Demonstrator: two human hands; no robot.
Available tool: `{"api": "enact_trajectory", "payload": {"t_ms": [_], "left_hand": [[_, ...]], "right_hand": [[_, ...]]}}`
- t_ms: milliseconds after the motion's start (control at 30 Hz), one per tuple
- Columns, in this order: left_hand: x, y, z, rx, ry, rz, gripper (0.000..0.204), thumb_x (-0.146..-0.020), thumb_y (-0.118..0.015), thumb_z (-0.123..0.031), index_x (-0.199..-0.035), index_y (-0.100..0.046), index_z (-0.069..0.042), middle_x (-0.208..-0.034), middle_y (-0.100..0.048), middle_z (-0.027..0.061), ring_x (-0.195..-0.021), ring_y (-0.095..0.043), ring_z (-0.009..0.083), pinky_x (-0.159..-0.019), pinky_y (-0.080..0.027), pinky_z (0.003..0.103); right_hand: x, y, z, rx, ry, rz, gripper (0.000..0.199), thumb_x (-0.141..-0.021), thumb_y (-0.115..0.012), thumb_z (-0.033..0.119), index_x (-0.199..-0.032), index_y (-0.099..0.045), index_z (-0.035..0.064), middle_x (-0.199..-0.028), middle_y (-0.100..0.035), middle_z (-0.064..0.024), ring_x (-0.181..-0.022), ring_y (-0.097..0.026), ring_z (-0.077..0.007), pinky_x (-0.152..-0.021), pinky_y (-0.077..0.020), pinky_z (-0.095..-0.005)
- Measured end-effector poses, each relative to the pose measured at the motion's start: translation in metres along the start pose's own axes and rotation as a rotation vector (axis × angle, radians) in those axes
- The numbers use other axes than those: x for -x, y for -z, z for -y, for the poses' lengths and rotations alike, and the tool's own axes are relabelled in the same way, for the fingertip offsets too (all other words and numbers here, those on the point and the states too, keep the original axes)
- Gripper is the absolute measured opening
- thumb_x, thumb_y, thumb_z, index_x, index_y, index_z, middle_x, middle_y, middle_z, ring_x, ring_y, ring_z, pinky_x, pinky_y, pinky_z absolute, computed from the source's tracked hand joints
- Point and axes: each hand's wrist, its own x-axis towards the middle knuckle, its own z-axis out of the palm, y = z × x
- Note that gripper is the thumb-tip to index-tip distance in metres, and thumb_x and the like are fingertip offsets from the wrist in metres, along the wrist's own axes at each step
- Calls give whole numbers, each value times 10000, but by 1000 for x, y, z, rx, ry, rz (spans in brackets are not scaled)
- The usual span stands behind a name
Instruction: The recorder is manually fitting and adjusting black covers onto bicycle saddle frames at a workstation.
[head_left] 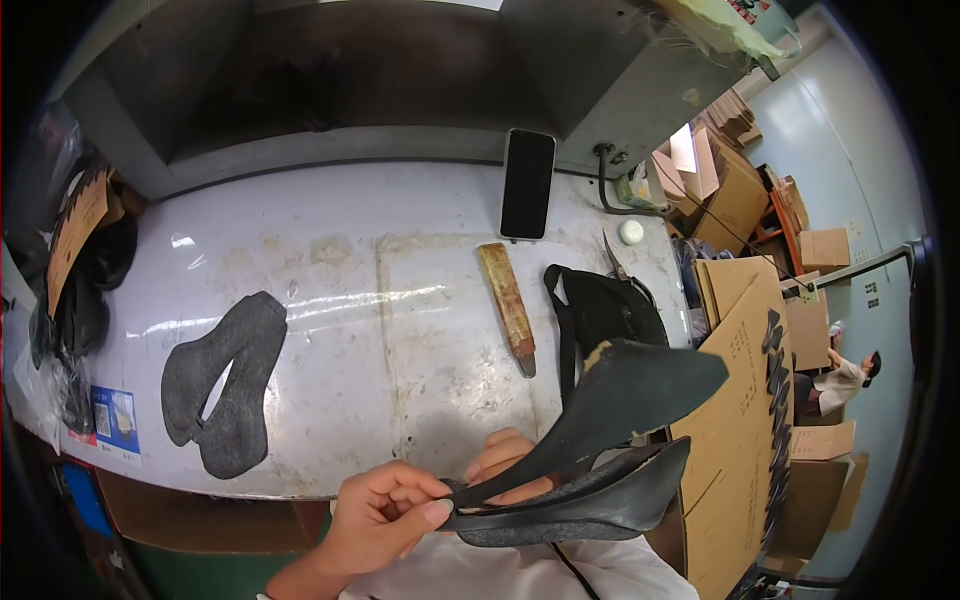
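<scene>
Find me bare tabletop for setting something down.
The widest patch of bare table lies between the grey slotted pad and tan-handled tool. Crowded right of that tool: black fabric item, held black part.

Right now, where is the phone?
In the head view, the phone is in the upper part, a little right of centre, at the back of the table, just beyond the brown-handled tool.
</scene>
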Motion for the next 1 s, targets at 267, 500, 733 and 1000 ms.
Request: {"api": "enact_trajectory", "payload": {"t_ms": [267,500,733,1000], "left_hand": [[3,6,3,-128,-97,-47,56,-927,-639,-30,-965,-617,5,-724,-658,38,-536,-523,14,-450,-372,190],[-5,2,-3,61,81,14,307,-952,-588,-44,-1255,-594,0,-740,-650,37,-546,-559,64,-471,-428,226],[2,2,5,-521,-249,49,420,-949,-557,-6,-1367,-520,-7,-710,-614,16,-572,-567,79,-535,-476,235],[6,4,3,36,126,13,376,-930,-536,12,-1303,-547,56,-756,-643,80,-584,-583,91,-508,-473,227]], "right_hand": [[-20,-9,6,-160,-110,-37,172,-801,-758,69,-660,-663,41,-521,-511,-53,-417,-495,-164,-418,-304,-323],[-27,17,5,-377,-480,473,149,-848,-751,150,-887,-730,8,-594,-559,-93,-506,-553,-212,-479,-375,-323],[-35,6,27,-673,-992,66,204,-883,-717,174,-896,-691,-28,-784,-652,-63,-802,-631,-141,-724,-494,-290],[-17,26,26,-544,-1076,117,205,-874,-726,171,-908,-685,-27,-816,-658,-65,-810,-634,-141,-723,-500,-289]]}}
